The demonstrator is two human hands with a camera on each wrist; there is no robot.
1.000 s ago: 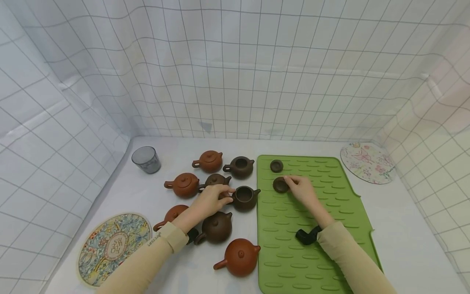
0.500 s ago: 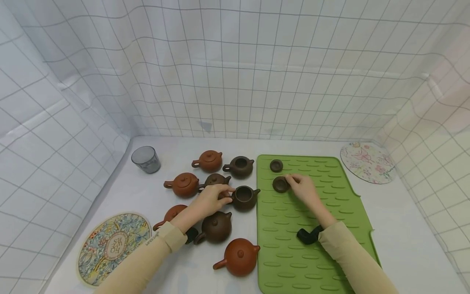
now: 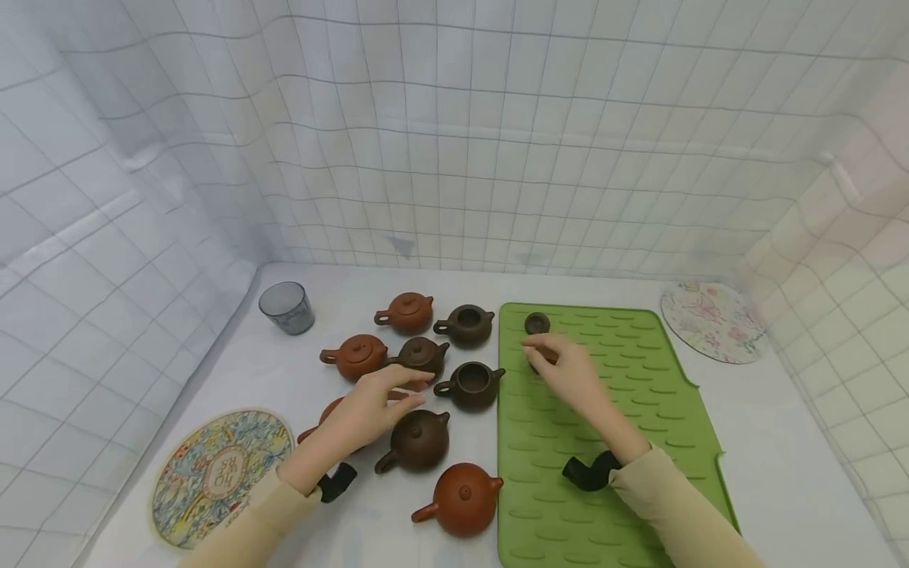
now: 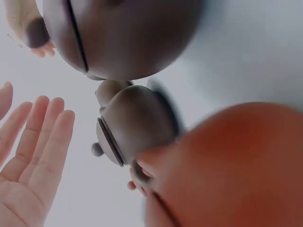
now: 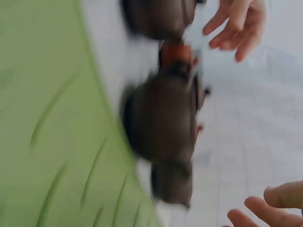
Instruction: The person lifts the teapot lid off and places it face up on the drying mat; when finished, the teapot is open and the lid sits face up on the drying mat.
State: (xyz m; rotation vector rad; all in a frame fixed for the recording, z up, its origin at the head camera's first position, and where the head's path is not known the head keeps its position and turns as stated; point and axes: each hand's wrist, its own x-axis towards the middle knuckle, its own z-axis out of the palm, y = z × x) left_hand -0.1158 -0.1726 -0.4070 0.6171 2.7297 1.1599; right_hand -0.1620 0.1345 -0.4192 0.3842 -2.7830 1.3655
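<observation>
Your left hand [image 3: 372, 402] is no longer resting on the open dark teapot [image 3: 472, 385]; it has pulled back toward you and is now hovering with its grip loose, fingers nearly straight and holding nothing, above the lidded dark teapot [image 3: 419, 439]. Your right hand [image 3: 568, 375] has slid up the green mat [image 3: 639, 410] and is now covering the dark lid [image 3: 534, 360] it was touching a moment ago; only the lid's left edge is peeking out beneath your fingertips [image 3: 531, 341], and you cannot tell whether that grip is pinching it or merely lying over it.

The open dark teapot is standing lidless on the white desk [image 3: 341, 300] just left of the mat, its hollow showing dark. A second lidless dark teapot [image 3: 465, 323] is sitting behind it. A small dark lid [image 3: 536, 322] is lying on the mat just beyond your right fingertips.

The covered lid is looking round, brown and matte.
</observation>
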